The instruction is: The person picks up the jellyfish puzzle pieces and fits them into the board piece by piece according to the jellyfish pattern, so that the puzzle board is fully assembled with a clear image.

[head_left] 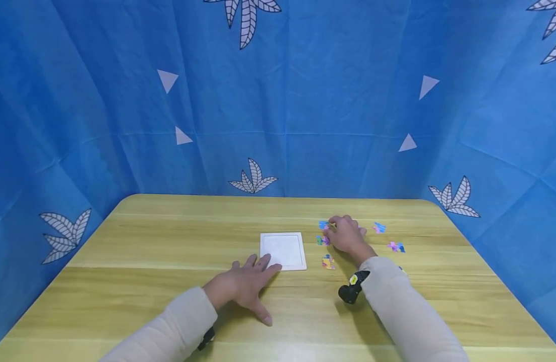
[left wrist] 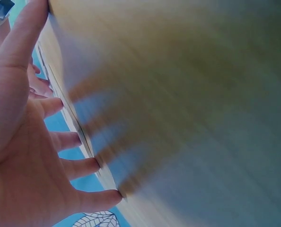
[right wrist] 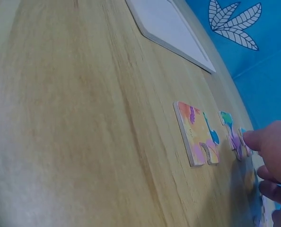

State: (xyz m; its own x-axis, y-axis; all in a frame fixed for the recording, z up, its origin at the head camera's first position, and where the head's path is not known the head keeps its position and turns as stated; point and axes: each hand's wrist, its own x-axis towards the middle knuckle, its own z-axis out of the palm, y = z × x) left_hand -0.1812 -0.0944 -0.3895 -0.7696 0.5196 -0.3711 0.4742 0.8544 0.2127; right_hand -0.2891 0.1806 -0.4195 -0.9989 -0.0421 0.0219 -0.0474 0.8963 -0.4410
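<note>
A white square puzzle tray [head_left: 284, 251] lies on the wooden table. My left hand [head_left: 248, 281] is spread flat, its fingertips overlapping the tray's near left corner in the head view. To the right, my right hand [head_left: 348, 235] reaches down among small colourful jigsaw pieces, thumb and fingers bent. I cannot tell whether it pinches a piece. Beside its thumb lie a blue-and-pink piece [head_left: 323, 224] and a green-and-purple piece [head_left: 322, 241]. Nearer me is a yellow-orange piece [head_left: 329, 262], seen large in the right wrist view with an orange, pink and blue print [right wrist: 196, 135].
Past the right hand lie a blue-pink piece [head_left: 379, 228] and a purple-blue piece [head_left: 396, 247]. Another piece [head_left: 402, 270] peeks out from behind the right sleeve [head_left: 404, 306]. A blue curtain [head_left: 305, 100] with leaf patterns surrounds the table [head_left: 169, 241] at the back and sides.
</note>
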